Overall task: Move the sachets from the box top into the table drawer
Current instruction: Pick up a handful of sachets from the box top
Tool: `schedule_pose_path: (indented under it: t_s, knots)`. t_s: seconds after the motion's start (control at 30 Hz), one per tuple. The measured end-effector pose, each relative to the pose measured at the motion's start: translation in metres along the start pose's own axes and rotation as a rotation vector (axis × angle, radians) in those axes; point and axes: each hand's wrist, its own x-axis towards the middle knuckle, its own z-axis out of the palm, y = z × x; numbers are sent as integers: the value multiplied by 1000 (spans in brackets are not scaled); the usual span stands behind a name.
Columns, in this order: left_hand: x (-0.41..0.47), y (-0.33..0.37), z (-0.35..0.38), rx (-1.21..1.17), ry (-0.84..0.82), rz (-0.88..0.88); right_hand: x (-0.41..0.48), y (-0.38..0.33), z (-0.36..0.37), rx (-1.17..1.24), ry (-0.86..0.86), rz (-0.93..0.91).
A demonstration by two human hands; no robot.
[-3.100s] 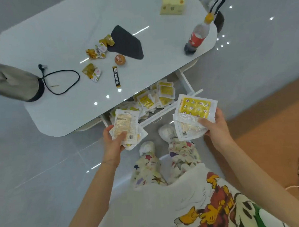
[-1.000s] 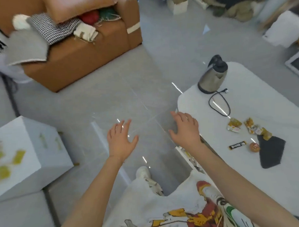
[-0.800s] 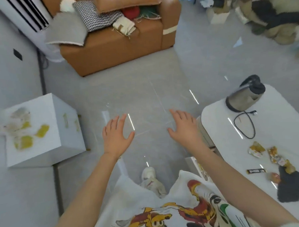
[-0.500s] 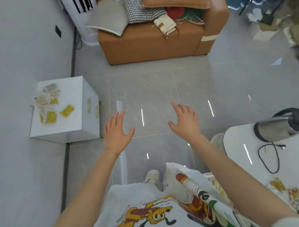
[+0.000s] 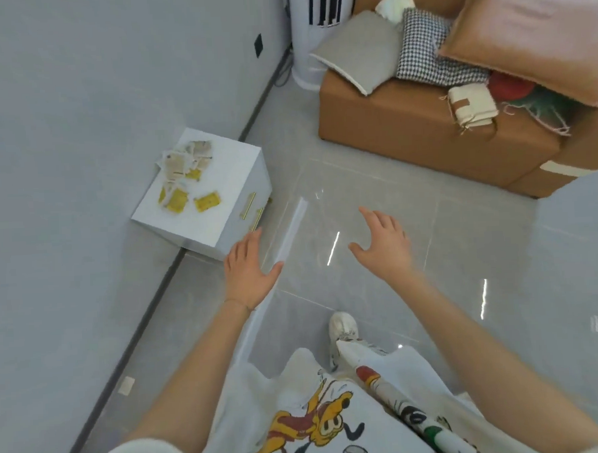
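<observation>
A white box stands on the floor against the grey wall, ahead and to my left. Several yellow and beige sachets lie scattered on its top, toward the wall side. My left hand is held out empty with fingers spread, just in front of the box's near corner and not touching it. My right hand is also empty and spread, hovering over bare floor to the right. The table and its drawer are out of view.
A brown sofa piled with cushions and cloths fills the upper right. A white striped appliance stands in the corner beside it. Glossy grey tiles lie between me and the box. My shoe is below my hands.
I have turned away from the table, which has left the view. Both hands, which held sachets three seconds ago, are empty. The box has come closer, toward my left hand.
</observation>
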Motion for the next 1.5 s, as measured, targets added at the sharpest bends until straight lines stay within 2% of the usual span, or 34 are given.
schedule_pose_path:
  t_s: [0.2, 0.4, 0.57, 0.73, 1.13, 1.3, 1.4, 1.5]
  knots:
    - [24, 2, -22, -139, 192, -150, 89, -20, -23, -108, -89, -207]
    - [64, -23, -51, -149, 372, -302, 186, -86, -34, -143, -99, -405]
    - [110, -64, -60, -121, 401, -411, 254, -139, -13, -235, -179, -538]
    - [163, -107, -77, -114, 409, -486, 321, -187, 9, -245, -237, -552]
    - [225, -181, -91, -173, 380, -671, 419, -287, 67, -205, -430, -549]
    - [256, -208, -52, -282, 445, -810, 479, -323, 121, -179, -467, -531]
    - [285, -230, -5, -397, 385, -903, 520, -338, 178, -233, -540, -537]
    - [322, -260, 40, -415, 354, -914, 563, -346, 246, -257, -573, -556]
